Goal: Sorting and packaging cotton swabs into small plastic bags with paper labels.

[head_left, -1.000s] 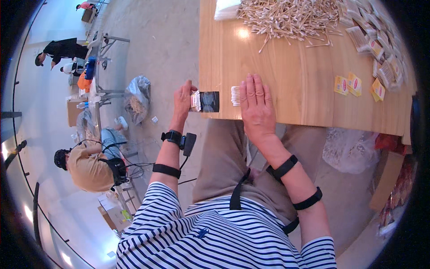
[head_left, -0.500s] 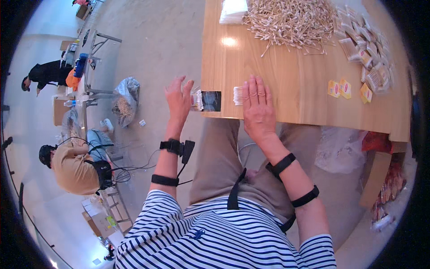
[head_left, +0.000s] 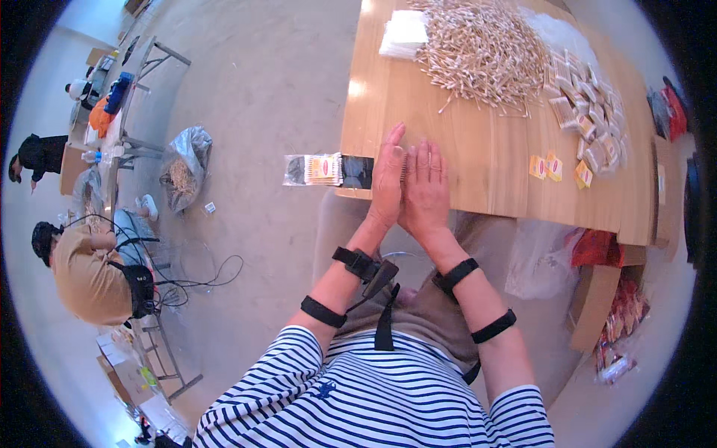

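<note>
Going left to right, clock centred on the hands: one clear packet of swabs [head_left: 323, 170] at 9 o'clock, poking out past the table [head_left: 478, 149] edge, with one black patch [head_left: 357, 172] just beside it. Then two hands. The left hand [head_left: 388, 179] is up on edge, the right hand [head_left: 426, 183] close beside it, both with fingers straight and together, not curled around anything. One little row of swabs sits between them, mostly hidden, so can't tell if it's squeezed. One stack of clear bags [head_left: 403, 33] at 12, one huge loose pile of swabs [head_left: 482, 52] at 1 (not counting those lol), three yellow cards [head_left: 553, 166] at 3, one heap of filled packets [head_left: 590, 112] at 2.

Versus half a second ago: left hand's moved from the packet to the right one, and the row's mostly covered.
</note>
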`<control>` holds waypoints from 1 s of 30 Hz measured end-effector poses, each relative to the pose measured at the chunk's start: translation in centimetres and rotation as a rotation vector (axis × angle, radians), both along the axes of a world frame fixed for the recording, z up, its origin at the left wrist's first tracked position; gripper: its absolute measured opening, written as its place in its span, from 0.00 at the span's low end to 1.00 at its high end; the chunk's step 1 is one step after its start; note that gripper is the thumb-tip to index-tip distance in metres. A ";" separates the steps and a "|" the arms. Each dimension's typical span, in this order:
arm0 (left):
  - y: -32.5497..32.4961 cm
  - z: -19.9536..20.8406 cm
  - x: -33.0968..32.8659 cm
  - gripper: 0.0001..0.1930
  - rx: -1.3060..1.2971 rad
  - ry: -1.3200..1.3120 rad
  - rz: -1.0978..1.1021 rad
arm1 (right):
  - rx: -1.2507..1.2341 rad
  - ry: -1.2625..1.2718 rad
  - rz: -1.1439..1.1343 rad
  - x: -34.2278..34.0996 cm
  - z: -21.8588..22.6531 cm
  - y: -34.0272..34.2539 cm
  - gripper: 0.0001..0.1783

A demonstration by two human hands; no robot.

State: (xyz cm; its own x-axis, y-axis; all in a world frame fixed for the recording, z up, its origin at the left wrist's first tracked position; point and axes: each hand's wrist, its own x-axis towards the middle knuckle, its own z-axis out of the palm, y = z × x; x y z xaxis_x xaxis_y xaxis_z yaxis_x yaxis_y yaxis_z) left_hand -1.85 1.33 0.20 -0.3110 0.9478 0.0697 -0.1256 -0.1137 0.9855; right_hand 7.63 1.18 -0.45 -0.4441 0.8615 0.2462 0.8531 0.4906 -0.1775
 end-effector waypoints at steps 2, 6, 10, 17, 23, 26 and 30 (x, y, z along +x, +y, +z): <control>-0.2 0.3 -0.7 0.25 0.009 0.073 0.006 | -0.018 -0.013 0.017 0.1 -0.2 0.0 0.56; -4.0 1.7 -2.5 0.19 -0.052 0.254 0.046 | -0.084 0.041 0.045 0.3 0.0 0.0 0.58; -10.4 1.3 -6.6 0.13 -0.326 -0.075 0.121 | -0.139 0.019 0.042 -0.1 1.6 -0.3 0.59; -8.3 -3.1 -10.5 0.15 -0.419 -0.455 0.428 | -0.100 0.008 0.129 -4.0 0.8 -1.4 0.60; -4.4 -4.4 -11.6 0.12 -0.207 -0.743 0.393 | -0.113 -0.035 0.151 -5.9 1.1 -1.5 0.64; -3.6 -5.0 -11.7 0.10 -0.213 -0.785 0.489 | -0.125 -0.024 0.173 -6.1 1.5 -1.6 0.59; -3.1 -6.0 -12.1 0.09 -0.209 -0.931 0.468 | -0.153 -0.042 0.192 -7.2 1.5 -1.6 0.52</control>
State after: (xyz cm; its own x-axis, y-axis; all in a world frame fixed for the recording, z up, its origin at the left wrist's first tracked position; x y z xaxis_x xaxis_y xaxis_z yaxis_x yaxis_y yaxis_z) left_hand -13.93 -1.79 -5.82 -0.4947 0.6859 -0.5337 -0.8280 -0.1856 0.5291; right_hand 0.47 -0.45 1.04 -0.6100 0.7864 0.0971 0.7553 0.6141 -0.2288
